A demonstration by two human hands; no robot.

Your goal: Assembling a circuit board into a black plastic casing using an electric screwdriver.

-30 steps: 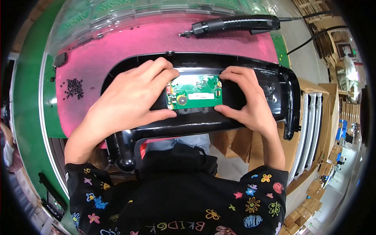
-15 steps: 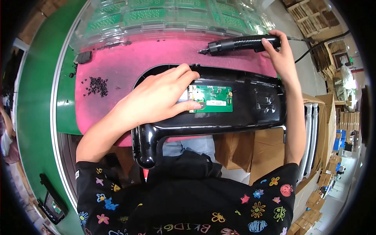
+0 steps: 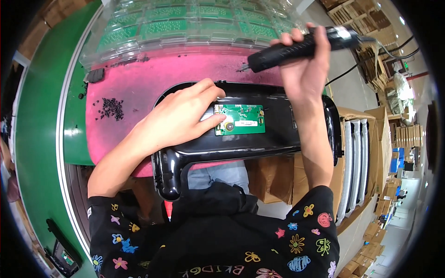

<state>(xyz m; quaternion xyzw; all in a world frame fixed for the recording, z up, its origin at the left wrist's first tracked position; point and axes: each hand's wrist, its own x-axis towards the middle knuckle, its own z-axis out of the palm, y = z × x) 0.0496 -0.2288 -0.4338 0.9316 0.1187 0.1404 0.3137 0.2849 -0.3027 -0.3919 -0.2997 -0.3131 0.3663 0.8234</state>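
Resting flat on the black plastic housing (image 3: 278,139), the left hand (image 3: 178,118) is lying with open fingers, thumb tip touching the left edge of the green circuit board (image 3: 241,119) seated in the housing's middle recess; it is pressing, not gripping. The housing is lying across the pink mat (image 3: 139,88), its near edge overhanging the bench.

Rising above the housing's far right, the right hand (image 3: 303,69) is clenching a black electric screwdriver (image 3: 296,46), bit pointing left and hanging clear of the board.

Sitting further left on the mat, loose black screws (image 3: 111,107) are lying in a small heap. Beyond, clear trays of green boards (image 3: 185,28) are stacking along the far edge.

Risks, as judged: bit slipping off a screw and scoring the board; thumb straying under the bit; housing tipping off the near edge under uneven pressure; cord snagging.
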